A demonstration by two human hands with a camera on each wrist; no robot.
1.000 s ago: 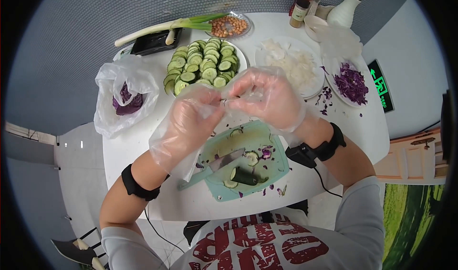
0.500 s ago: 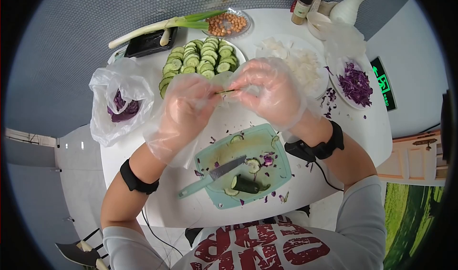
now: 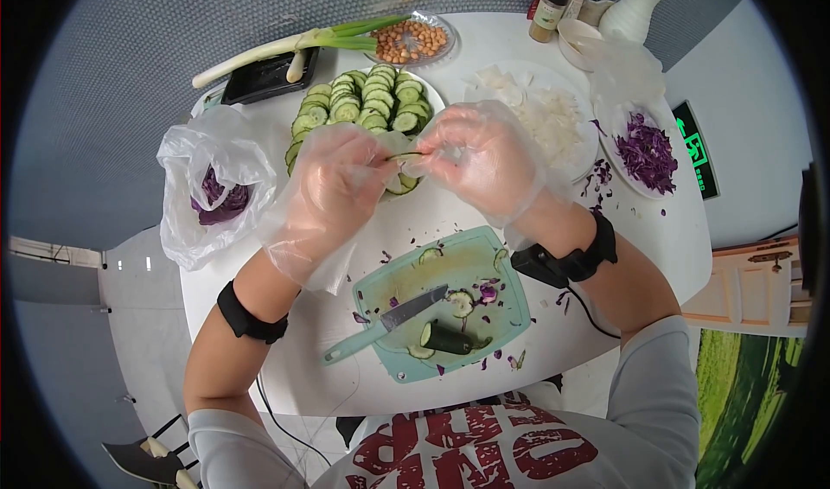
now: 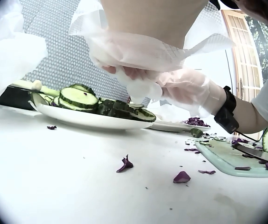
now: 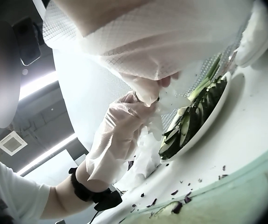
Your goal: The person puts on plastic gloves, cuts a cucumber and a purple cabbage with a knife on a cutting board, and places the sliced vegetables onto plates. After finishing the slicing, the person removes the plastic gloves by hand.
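Note:
Both hands wear loose clear plastic gloves and meet above the near edge of a white plate (image 3: 440, 104) of overlapping cucumber slices (image 3: 346, 100). Between their fingertips is a thin cucumber slice (image 3: 404, 155), seen nearly edge-on with its dark green rind. My left hand (image 3: 333, 178) pinches one end of it, and my right hand (image 3: 484, 156) pinches the other. In the left wrist view the plate's cucumber slices (image 4: 79, 98) show below the gloved fingers. The right wrist view shows the left glove (image 5: 117, 130) meeting the right fingertips, with the slice mostly hidden.
Nearer my body, a green cutting board (image 3: 385, 268) holds a knife (image 3: 415, 307), a cucumber piece (image 3: 445, 337) and scraps. A bag (image 3: 186, 217) with purple cabbage is at left. White slices (image 3: 553, 121) and shredded cabbage (image 3: 644, 152) lie on plates at right; scallion (image 3: 285, 52) and peanuts (image 3: 411, 44) are behind.
Both hands have moved up and away from my body, toward the cucumber plate. The pinched slice, barely visible at first, now shows between the fingertips.

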